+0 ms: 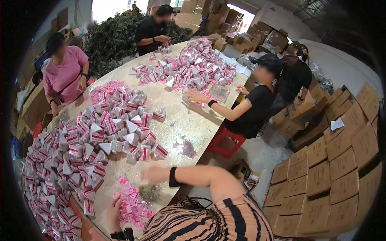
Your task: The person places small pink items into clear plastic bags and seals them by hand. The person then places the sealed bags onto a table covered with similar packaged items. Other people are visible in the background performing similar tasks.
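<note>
My left hand (pixel 114 210) is at the near edge of a loose heap of small pink packets (pixel 132 205). Its fingers are curled together, and what they hold, if anything, is too small to make out. Over the table, just beyond that heap, my right hand (pixel 155 175) is smeared by motion, so its fingers do not show clearly. Past both hands lies a big pile of wedge-shaped, clear-wrapped packages (pixel 96 134) with white and dark pink faces. It spreads along the left side of the table.
The long pale table (pixel 173 128) carries a second pile of wrapped wedges (pixel 193 64) at its far end. Several people work around it; one in black (pixel 257 96) sits on a red stool (pixel 225 140) at the right. Stacked cardboard boxes (pixel 321 172) line the right side.
</note>
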Available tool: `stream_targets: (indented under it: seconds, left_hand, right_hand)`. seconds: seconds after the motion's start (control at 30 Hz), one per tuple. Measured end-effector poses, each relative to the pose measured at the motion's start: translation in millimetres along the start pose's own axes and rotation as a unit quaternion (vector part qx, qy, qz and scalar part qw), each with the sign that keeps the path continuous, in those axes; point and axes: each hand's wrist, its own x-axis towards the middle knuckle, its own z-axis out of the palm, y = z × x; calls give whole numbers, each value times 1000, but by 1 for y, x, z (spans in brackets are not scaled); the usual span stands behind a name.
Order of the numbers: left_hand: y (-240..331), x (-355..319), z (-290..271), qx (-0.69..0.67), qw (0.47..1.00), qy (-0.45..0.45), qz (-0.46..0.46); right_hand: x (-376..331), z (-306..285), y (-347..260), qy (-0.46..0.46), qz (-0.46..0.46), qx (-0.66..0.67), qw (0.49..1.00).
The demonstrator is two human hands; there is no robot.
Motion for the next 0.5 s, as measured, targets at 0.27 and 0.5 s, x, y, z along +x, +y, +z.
stream_targets:
  seconds: [0.27, 0.5]
  left_hand:
    - [-7, -4, -1, 46, 999, -19, -4]
    - [-11, -5, 1, 54, 998, -18, -9]
  right_hand:
    - [8, 62, -45, -95, 41, 5, 995]
    - [8, 79, -31, -25, 41, -14, 999]
